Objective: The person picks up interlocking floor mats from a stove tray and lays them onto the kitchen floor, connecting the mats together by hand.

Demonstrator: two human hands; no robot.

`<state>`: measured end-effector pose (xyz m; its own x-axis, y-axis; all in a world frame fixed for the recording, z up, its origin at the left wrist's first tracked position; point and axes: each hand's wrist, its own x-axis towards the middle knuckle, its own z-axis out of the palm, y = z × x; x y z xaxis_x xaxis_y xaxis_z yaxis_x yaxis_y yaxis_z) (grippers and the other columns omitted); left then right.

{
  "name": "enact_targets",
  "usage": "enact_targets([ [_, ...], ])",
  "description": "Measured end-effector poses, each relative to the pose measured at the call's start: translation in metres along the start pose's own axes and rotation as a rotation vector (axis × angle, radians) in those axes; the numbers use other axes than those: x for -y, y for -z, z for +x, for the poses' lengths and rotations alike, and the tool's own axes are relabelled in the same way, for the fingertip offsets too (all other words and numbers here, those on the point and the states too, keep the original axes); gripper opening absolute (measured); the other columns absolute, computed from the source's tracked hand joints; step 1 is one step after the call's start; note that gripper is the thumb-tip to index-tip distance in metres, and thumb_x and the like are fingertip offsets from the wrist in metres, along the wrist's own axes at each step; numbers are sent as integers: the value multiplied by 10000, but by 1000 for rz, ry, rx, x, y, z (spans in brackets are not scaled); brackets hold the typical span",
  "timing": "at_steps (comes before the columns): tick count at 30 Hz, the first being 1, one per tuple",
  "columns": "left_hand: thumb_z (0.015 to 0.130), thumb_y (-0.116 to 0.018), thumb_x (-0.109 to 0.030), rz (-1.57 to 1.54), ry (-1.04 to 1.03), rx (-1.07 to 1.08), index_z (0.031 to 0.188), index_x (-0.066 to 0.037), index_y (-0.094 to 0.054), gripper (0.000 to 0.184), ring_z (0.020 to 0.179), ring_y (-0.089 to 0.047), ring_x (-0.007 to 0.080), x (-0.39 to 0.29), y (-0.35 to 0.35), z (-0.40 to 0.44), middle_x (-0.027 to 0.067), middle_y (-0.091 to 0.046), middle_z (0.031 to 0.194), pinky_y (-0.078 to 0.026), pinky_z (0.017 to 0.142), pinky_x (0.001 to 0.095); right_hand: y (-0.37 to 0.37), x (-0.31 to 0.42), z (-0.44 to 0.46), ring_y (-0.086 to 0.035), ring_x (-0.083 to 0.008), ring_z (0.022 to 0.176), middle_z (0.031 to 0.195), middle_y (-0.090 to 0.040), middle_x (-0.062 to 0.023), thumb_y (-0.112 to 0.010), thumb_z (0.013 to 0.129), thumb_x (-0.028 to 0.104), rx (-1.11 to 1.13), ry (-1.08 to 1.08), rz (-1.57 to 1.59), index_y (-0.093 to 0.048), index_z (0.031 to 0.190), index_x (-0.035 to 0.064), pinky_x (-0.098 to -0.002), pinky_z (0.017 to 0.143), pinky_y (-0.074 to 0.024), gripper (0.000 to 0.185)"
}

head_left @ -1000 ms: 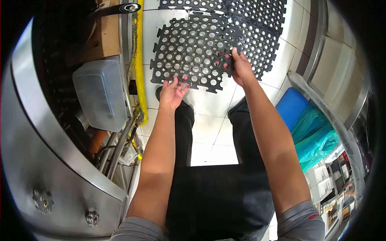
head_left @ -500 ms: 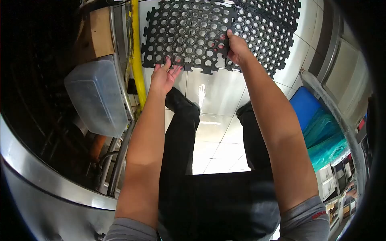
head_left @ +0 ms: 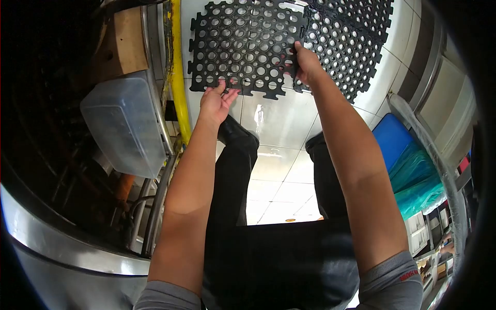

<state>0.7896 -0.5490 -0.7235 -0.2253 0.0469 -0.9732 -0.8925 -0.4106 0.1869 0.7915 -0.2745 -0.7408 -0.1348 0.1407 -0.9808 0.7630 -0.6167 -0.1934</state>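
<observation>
A black rubber floor mat tile (head_left: 243, 42) with round holes and interlocking tabs is held between my two hands. My left hand (head_left: 219, 103) grips its near edge, thumb on top and fingers underneath. At the right edge, my right hand (head_left: 308, 65) pinches the tile, and some fingertips show through the holes. Right beside it lies a second black perforated mat (head_left: 343, 54) on the floor, its left edge close against the held tile. Whether their tabs are locked together I cannot tell.
White floor tiles (head_left: 276, 121) lie beneath my boots. To the left are a yellow post (head_left: 179, 98), a metal rack and a translucent plastic bin (head_left: 121, 126). On the right stand a blue panel (head_left: 392, 139), green plastic bags (head_left: 418, 173) and a plastic-wrapped rail (head_left: 431, 144).
The held mat tile has shifted slightly to the right and toward me, with both hands still on it. The view has also moved a little.
</observation>
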Motion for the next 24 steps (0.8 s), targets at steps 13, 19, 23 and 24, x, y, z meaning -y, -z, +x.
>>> enact_targets([
  [13, 946, -563, -80, 12, 30, 9, 1104, -61, -461, 189, 964, -617, 302, 9, -12, -1, 132, -594, 1099, -545, 894, 437, 18, -1, 12, -639, -252, 708, 911, -643, -95, -384, 1004, 386, 26, -5, 3, -556, 1082, 73, -458, 582, -559, 365],
  [19, 945, -564, -81, 27, 42, -1, 1118, -60, -450, 208, 1002, -602, 319, 12, -12, 1, 135, -588, 1096, -540, 906, 445, 12, 2, 7, -606, -217, 656, 858, -647, -57, -396, 1000, 426, -14, -18, 6, -564, 1023, 105, -435, 559, -519, 363],
  [23, 930, -582, -59, -12, 34, 50, 1145, -51, -387, 290, 1045, -583, 343, 22, -5, 17, 155, -553, 1091, -532, 924, 455, 24, -9, 32, -596, -222, 705, 877, -621, -77, -448, 979, 429, -71, 53, -60, -559, 1076, 65, -398, 615, -521, 393],
  [24, 930, -582, -59, -14, 39, 52, 1145, -51, -387, 290, 1045, -583, 343, 26, -3, 23, 155, -553, 1091, -532, 924, 455, 26, -10, 29, -596, -222, 705, 877, -621, -77, -448, 979, 429, -77, 52, -62, -559, 1076, 65, -398, 615, -521, 393],
])
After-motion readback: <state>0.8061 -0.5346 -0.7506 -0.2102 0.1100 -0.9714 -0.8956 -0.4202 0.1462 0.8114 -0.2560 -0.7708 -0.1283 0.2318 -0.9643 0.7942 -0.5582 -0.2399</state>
